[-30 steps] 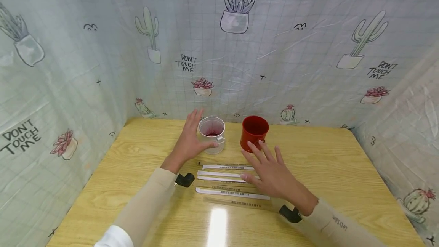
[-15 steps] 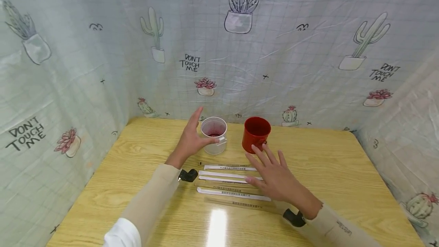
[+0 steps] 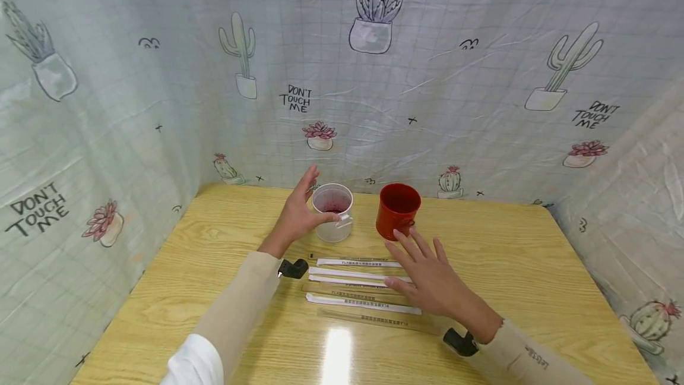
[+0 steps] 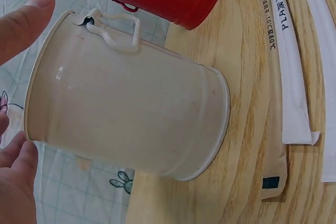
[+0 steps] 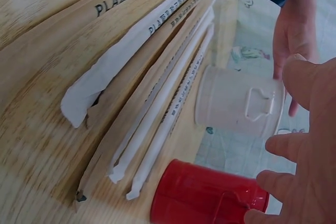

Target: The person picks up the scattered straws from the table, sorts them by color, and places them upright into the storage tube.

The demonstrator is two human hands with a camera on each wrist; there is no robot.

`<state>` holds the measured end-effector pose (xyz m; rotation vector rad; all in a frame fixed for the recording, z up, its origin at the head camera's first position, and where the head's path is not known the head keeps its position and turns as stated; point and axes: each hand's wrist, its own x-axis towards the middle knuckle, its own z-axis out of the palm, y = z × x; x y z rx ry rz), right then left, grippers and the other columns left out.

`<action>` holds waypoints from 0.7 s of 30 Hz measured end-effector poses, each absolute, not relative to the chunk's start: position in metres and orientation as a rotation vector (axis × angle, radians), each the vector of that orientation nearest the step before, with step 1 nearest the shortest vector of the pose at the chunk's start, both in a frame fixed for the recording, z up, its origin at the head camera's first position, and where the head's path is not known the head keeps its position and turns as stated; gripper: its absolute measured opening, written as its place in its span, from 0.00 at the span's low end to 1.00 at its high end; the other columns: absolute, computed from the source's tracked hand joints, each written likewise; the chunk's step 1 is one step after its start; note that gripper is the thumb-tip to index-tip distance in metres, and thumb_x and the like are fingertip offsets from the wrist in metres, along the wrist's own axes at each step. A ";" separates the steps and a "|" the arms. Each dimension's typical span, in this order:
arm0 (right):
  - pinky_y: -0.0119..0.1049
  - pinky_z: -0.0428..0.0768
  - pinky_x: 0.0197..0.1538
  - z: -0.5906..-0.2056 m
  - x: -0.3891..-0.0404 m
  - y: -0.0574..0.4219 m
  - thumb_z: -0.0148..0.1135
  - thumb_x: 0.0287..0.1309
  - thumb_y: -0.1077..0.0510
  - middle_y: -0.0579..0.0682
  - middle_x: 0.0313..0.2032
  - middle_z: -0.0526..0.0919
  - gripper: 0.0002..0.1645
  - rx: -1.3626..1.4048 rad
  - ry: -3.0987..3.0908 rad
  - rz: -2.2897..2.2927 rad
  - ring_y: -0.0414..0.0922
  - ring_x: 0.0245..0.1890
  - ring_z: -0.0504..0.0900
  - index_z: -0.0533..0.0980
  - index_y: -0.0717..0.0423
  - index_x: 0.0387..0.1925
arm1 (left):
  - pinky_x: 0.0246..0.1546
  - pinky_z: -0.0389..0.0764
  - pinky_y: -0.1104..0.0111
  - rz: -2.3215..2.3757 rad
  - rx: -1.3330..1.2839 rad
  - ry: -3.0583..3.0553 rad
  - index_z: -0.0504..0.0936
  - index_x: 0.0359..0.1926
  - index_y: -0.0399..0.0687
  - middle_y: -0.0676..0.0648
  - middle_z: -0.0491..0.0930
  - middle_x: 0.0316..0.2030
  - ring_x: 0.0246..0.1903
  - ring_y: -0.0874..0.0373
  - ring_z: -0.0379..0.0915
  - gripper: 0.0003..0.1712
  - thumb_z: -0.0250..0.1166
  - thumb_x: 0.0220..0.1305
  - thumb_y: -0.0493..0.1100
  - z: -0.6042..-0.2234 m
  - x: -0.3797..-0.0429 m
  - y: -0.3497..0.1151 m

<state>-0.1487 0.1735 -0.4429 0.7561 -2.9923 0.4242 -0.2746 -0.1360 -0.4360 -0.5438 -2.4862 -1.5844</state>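
A white mug (image 3: 334, 233) stands upright toward the table's far side, dark red stain or contents visible inside it. My left hand (image 3: 295, 218) is at its left, thumb stretched across the front near the rim and the fingers behind the left side. In the left wrist view the thumb (image 4: 26, 22) appears apart from the rim; whether the fingers touch it I cannot tell. To the right stands a red mug (image 3: 391, 218) with its handle toward me. My right hand (image 3: 431, 278) hovers in front of it, fingers spread, holding nothing.
Several paper-wrapped straws (image 3: 363, 303), white and brown, lie in parallel rows on the wooden table (image 3: 214, 242) in front of the mugs. My right hand overlaps their right ends. A cactus-print curtain (image 3: 427, 94) hangs behind and on both sides.
My left hand's fingers have drawn together and moved slightly in beside the white mug. My right hand has barely moved. Both mugs and the straws stay in place.
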 end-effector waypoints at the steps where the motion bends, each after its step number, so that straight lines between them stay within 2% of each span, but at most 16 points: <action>1: 0.78 0.49 0.75 -0.443 -0.149 0.174 0.59 0.70 0.33 0.53 0.82 0.58 0.44 0.756 -2.993 0.417 0.62 0.83 0.50 0.62 0.44 0.80 | 0.80 0.61 0.52 -1.595 -0.539 -2.487 0.47 0.84 0.63 0.43 0.58 0.81 0.80 0.43 0.55 0.72 0.86 0.47 0.43 -0.435 -0.276 -0.136; 9: 0.78 0.50 0.75 -0.444 -0.152 0.177 0.59 0.69 0.32 0.53 0.82 0.59 0.44 0.763 -2.992 0.413 0.62 0.83 0.52 0.63 0.45 0.79 | 0.81 0.60 0.54 -1.671 -0.520 -2.503 0.46 0.85 0.63 0.45 0.57 0.81 0.81 0.49 0.53 0.73 0.86 0.48 0.44 -0.430 -0.284 -0.134; 15: 0.78 0.48 0.76 -0.446 -0.153 0.178 0.58 0.70 0.32 0.54 0.82 0.58 0.44 0.781 -3.018 0.419 0.63 0.83 0.50 0.62 0.44 0.80 | 0.82 0.58 0.53 -1.724 -0.527 -2.514 0.47 0.83 0.72 0.42 0.57 0.81 0.82 0.50 0.53 0.73 0.87 0.46 0.42 -0.432 -0.287 -0.136; 21: 0.77 0.48 0.76 -0.444 -0.154 0.178 0.58 0.70 0.32 0.53 0.82 0.57 0.44 0.788 -3.027 0.436 0.63 0.83 0.50 0.62 0.45 0.80 | 0.81 0.58 0.50 -1.791 -0.546 -2.497 0.48 0.83 0.75 0.40 0.57 0.81 0.81 0.46 0.54 0.73 0.86 0.46 0.40 -0.436 -0.290 -0.138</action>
